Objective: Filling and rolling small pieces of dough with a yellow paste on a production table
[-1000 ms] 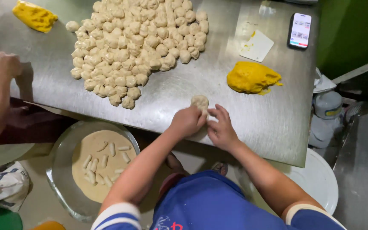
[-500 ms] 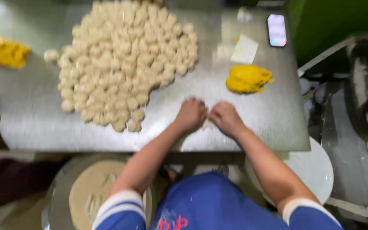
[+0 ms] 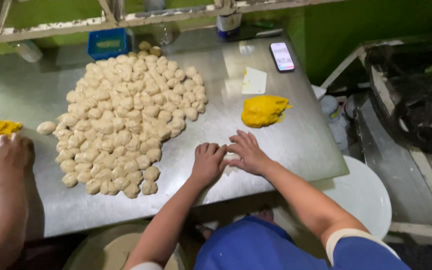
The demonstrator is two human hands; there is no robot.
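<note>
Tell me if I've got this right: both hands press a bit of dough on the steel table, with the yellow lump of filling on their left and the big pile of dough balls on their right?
Not quite: the sides are swapped. In the head view the yellow lump lies to the right of the left hand and right hand, and the pile of dough balls to their left. Both hands do press dough on the steel table.

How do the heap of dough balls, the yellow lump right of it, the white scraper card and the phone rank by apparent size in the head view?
1. Heap of dough balls, by far the largest.
2. Yellow lump.
3. White scraper card and phone: they look close in size, and the phone lies farther from the camera, so I leave them unranked.
</note>
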